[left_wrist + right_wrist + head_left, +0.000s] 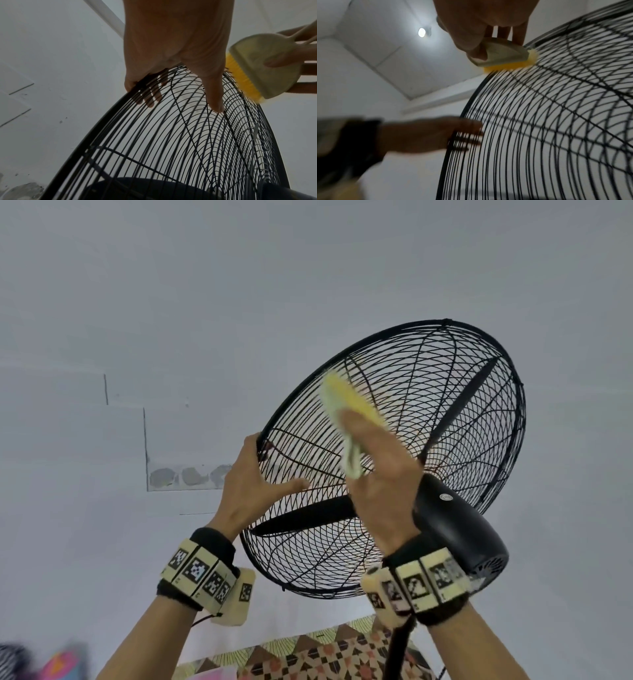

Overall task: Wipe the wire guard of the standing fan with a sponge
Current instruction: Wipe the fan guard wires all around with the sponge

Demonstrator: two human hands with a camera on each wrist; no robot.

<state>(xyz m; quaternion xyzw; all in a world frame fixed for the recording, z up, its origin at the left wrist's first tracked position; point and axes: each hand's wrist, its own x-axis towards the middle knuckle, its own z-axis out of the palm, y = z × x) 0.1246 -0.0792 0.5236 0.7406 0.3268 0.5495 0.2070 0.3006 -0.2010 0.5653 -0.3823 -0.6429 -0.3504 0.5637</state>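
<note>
- The right hand [380, 474] is gripping the sponge [349, 409], thumb on one side and fingers on the pale backing, and is pressing its yellow face against the guard [445, 412] near the upper left of the rim.
- The left hand [255, 484] is clasping the guard's rim lower left, fingers curling behind the wires and thumb lying along the front, steadying the tilted fan.
- The blade [308, 518] is sitting just behind the wires, apparently still.
- Risk, as I judge it: pressing hard could be bending thin wires or tipping the head further if the left hand loosens.
- The yellow face could be snagging on wire crossings and tearing.
- Fingers poking through the guard could be getting pinched.
</note>
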